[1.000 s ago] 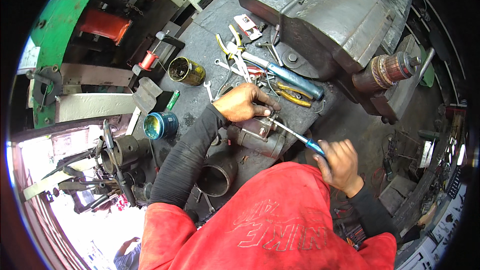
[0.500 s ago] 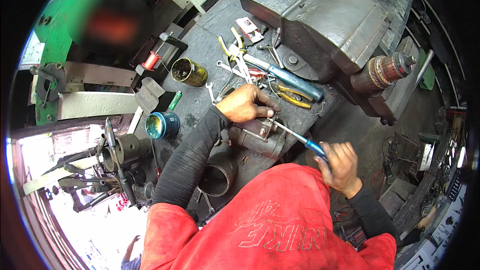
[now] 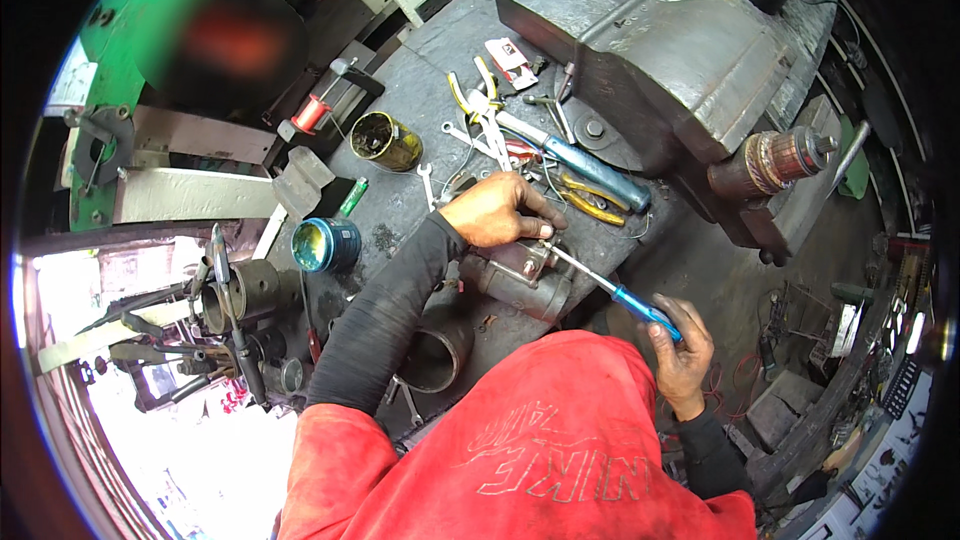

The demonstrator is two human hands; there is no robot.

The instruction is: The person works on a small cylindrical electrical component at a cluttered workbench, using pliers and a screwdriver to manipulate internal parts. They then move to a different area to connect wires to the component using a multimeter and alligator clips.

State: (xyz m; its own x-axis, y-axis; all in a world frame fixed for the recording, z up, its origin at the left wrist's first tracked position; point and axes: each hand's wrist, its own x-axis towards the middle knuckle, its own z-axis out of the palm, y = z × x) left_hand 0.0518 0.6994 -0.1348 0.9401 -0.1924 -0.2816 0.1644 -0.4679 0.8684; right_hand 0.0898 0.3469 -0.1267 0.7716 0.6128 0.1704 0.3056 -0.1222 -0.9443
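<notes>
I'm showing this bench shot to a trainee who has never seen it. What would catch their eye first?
Probably the hands at centre: the left hand steadies a grey metal part, while the right hand works a blue-handled screwdriver into it. Next, the big grey vise at upper right, and the scattered hand tools on the dark workbench behind the hands.

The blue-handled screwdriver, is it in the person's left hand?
No, the right hand grips the blue-handled screwdriver; the left hand rests on the metal part.

one screwdriver (image 3: 628, 300), two round tins (image 3: 386, 140), one green lighter (image 3: 352, 197), one vise (image 3: 660, 60)
</notes>
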